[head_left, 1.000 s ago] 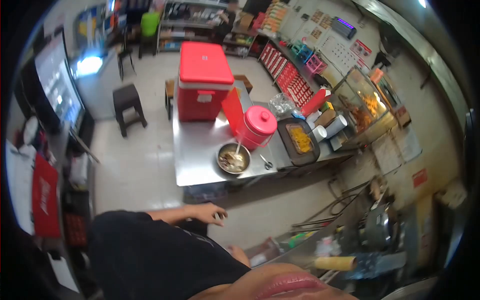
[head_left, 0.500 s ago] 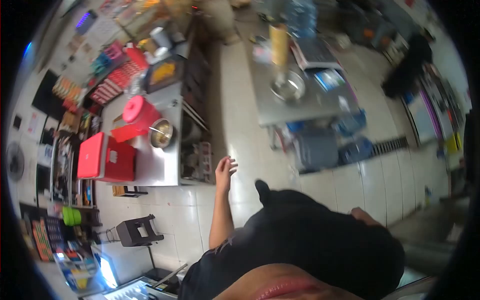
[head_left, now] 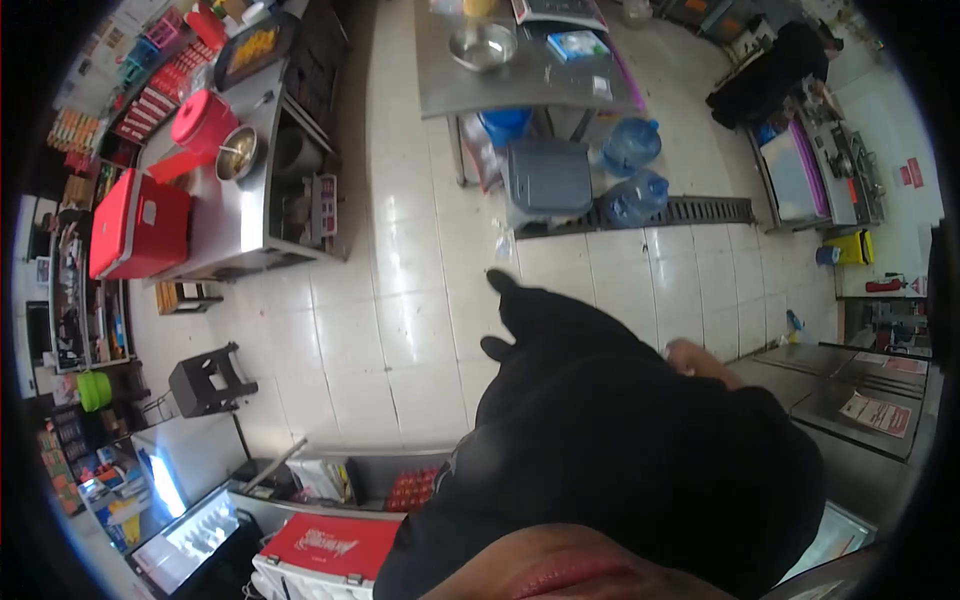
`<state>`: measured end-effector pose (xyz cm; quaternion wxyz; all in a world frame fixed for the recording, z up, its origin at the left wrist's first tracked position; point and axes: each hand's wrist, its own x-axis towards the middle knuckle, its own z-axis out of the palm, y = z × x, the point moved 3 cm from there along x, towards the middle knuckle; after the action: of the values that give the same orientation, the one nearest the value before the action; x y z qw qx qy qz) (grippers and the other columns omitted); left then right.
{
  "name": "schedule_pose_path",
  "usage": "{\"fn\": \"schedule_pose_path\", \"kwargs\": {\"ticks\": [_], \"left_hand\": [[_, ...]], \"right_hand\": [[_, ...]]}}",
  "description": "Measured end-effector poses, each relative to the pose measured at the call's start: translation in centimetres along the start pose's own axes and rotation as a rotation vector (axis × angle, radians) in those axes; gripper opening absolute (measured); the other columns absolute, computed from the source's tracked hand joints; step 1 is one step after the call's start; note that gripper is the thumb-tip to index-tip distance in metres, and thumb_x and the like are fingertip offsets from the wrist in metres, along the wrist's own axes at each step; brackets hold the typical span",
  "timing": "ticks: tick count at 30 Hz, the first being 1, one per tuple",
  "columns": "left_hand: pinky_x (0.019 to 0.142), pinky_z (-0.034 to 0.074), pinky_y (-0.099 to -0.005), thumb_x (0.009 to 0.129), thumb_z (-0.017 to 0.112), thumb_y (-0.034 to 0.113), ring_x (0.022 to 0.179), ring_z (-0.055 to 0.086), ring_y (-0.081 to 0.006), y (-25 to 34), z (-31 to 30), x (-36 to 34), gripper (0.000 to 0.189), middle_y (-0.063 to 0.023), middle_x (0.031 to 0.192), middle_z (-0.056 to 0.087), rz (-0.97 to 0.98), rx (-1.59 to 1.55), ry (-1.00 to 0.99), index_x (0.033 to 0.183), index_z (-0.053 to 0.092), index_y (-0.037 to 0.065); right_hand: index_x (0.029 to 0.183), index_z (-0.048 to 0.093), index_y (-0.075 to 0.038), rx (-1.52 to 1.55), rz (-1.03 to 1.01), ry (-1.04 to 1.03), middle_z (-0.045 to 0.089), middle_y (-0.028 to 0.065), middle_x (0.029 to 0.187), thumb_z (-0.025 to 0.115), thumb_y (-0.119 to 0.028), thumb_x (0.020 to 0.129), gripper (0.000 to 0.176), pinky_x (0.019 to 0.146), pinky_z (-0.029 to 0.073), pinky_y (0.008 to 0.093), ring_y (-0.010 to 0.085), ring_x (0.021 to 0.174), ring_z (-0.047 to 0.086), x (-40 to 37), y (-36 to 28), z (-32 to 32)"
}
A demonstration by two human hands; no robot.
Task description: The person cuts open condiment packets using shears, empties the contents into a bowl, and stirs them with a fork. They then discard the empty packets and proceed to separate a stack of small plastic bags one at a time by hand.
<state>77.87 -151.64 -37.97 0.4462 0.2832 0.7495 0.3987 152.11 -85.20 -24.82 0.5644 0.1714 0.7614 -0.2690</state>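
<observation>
My right hand (head_left: 686,356) hangs beside my dark clothing (head_left: 620,440), over the tiled floor. Its fingers look curled in, and I cannot make out whether anything is in them. My left hand is out of view. Both dark shoe tips (head_left: 497,282) point toward the left on the tiles. Nothing stands within touching distance of the right hand; a steel cabinet or counter surface (head_left: 850,395) lies farther to its right.
A steel table (head_left: 520,85) bears a metal bowl (head_left: 482,46). Beneath are a grey bin (head_left: 548,178) and water jugs (head_left: 637,196). Left stand a counter with a red cooler (head_left: 140,225) and a black stool (head_left: 212,381). Another person (head_left: 775,75) works at back right.
My left hand, raised in front of me earlier, has left the view. The scene has shifted up and left, and a red-lidded cooler now shows at the bottom.
</observation>
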Motion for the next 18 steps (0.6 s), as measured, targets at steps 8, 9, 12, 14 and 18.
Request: {"fn": "schedule_pose_path", "kwargs": {"ticks": [8,9,12,14,18], "left_hand": [[0.094,0.051,-0.0461,0.102,0.054,0.04,0.115,0.063,-0.03,-2.9,22.4,2.7,0.05,-0.0151,0.14,0.057,-0.528,-0.443,0.044,0.138,0.052,0.006],[0.094,0.051,-0.0463,0.102,0.055,0.04,0.115,0.063,-0.0302,1.3,30.3,8.8,0.05,-0.0152,0.14,0.057,-0.585,-0.485,0.049,0.138,0.052,0.006],[0.093,0.051,-0.0469,0.101,0.055,0.041,0.114,0.063,-0.0309,16.0,38.0,17.5,0.05,-0.0153,0.14,0.057,-0.751,-0.61,0.066,0.138,0.051,0.006],[0.091,0.051,-0.0469,0.102,0.055,0.04,0.113,0.063,-0.0331,20.4,36.4,22.9,0.052,-0.0152,0.137,0.059,-0.699,-0.537,0.093,0.141,0.047,0.007],[0.096,0.049,-0.0492,0.101,0.057,0.041,0.12,0.06,-0.0362,27.9,34.0,30.1,0.06,-0.0187,0.142,0.055,-0.586,-0.544,0.212,0.147,0.04,0.005]], "right_hand": [[0.093,0.066,-0.001,1.208,0.545,0.528,0.062,0.0142,0.07,0.063,-0.001,0.079,0.014,0.052,0.06,0.0379,0.0236,0.057,0.066,-6.4,2.1,-8.8],[0.095,0.066,-0.001,1.088,0.554,0.676,0.065,0.0162,0.073,0.066,-0.004,0.079,0.016,0.051,0.06,0.0387,0.0249,0.058,0.067,-5.7,3.4,-9.3],[0.095,0.068,-0.002,0.97,0.582,0.819,0.071,0.021,0.085,0.074,-0.014,0.077,0.023,0.057,0.059,0.0429,0.0302,0.07,0.072,-3.1,6.6,-11.3],[0.08,0.068,-0.004,0.907,0.468,1.082,0.069,0.0178,0.078,0.084,-0.031,0.073,0.032,0.066,0.054,0.0426,0.0315,0.077,0.07,-2.8,5.8,-16.3],[0.083,0.07,-0.005,0.786,0.119,1.249,0.07,0.0184,0.082,0.083,-0.034,0.073,0.033,0.072,0.053,0.0432,0.0384,0.077,0.067,4.9,9.9,-25.3]]}}
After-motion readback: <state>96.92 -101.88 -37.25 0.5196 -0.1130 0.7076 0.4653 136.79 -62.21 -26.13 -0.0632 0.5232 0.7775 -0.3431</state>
